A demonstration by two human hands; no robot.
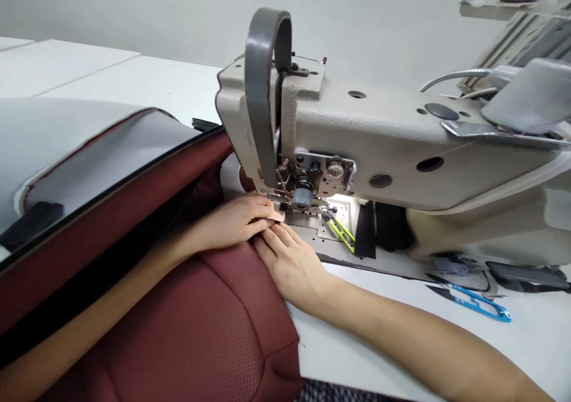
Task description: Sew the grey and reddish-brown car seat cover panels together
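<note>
At left, pale fabric (116, 152) is lying beside the dark red cover (196, 324), which is reaching over the counter (325, 348) to the sewing machine (379, 134). Your left hand (238, 220) is resting at the cover's far edge; whether it is pinching cannot be told. Your right hand (289, 259) is lying flat on the cover, fingers extended, just beside. Yellow-green snips (342, 234) are lying on the machine bed (328, 250); blue snips (479, 305) are resting farther right.
</note>
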